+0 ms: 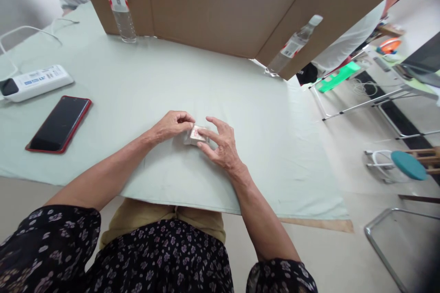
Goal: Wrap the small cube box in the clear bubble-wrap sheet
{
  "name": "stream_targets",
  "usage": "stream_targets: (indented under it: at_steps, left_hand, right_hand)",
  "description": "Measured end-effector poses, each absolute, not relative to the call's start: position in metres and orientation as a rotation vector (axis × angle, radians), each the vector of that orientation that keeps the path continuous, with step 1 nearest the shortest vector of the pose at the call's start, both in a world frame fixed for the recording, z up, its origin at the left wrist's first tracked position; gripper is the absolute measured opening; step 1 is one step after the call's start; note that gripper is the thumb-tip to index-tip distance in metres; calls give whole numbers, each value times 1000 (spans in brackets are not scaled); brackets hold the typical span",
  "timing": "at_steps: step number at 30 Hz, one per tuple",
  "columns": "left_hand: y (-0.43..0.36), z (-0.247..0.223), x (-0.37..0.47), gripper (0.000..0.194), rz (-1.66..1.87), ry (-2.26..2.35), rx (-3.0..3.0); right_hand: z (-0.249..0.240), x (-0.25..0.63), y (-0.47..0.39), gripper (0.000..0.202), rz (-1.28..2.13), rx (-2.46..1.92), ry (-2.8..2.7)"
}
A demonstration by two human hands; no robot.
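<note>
A small, pale block-shaped packet (196,134) with red print on top lies on the cloth-covered table, and a clear, shiny edge that looks like plastic film shows around it. My left hand (173,124) is at its far left corner, with thumb and forefinger pinched together there. From the right, my right hand (222,143) reaches over it with the fingers spread. Its forefinger rests on the packet's top and its thumb is by the near right edge. The fingers partly cover the packet, so its exact kind is unclear.
A black phone with a red case (59,123) and a white power strip (39,81) lie to the left. A brown cardboard screen (206,4) stands at the back, with a water bottle (119,7) and another bottle (292,48) before it. A teal stool (408,165) is off right.
</note>
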State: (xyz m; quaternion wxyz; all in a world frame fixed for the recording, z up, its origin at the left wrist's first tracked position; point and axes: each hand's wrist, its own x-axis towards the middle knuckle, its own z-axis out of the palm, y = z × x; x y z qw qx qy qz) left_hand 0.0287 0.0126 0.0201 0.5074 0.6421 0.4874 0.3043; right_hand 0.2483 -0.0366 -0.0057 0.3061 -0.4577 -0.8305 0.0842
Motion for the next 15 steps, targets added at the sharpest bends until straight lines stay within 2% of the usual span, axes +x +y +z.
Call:
stream_targets:
  at_steps: [5, 12, 15]
  left_hand:
    - [12, 21, 30, 34, 720, 1164, 1547]
    - [14, 21, 26, 37, 704, 1218, 1611]
    - [21, 22, 15, 44, 586, 1224, 1788]
  right_hand:
    - [-7, 240, -37, 27, 245, -1197, -2167]
    - [-4, 254, -34, 38, 460, -1225, -1890]
    - [-7, 258, -30, 56, 539, -1231, -1935]
